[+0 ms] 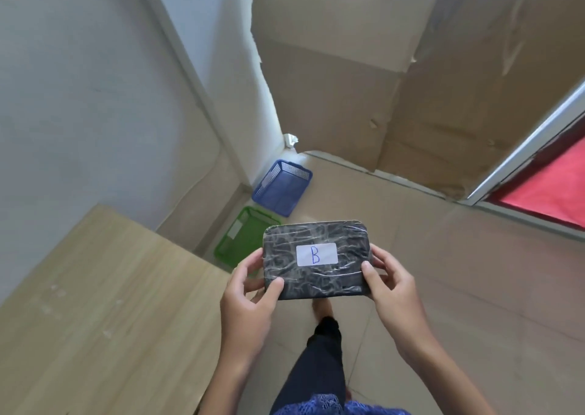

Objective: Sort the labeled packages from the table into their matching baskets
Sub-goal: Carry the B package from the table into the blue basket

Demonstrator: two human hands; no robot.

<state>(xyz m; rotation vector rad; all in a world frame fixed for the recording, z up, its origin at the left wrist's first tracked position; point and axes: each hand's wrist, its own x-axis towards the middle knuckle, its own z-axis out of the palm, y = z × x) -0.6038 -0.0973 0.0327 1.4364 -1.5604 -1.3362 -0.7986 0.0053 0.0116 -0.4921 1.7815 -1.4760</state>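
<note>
A black package [316, 275] wrapped in clear film carries a white label with a blue letter B. My left hand [250, 300] grips its left end and my right hand [392, 291] grips its right end, holding it level above the floor. Beyond it on the floor stand a green basket [243, 240], partly hidden by the package, and a blue basket [281, 187] by the wall corner. The wooden table [95, 304] lies at my left.
White walls close the left side. Large cardboard sheets [411, 82] lean at the back and right. A door frame with a red surface [550, 187] behind it is at the far right. My leg and bare foot [323, 313] are below the package on the tiled floor.
</note>
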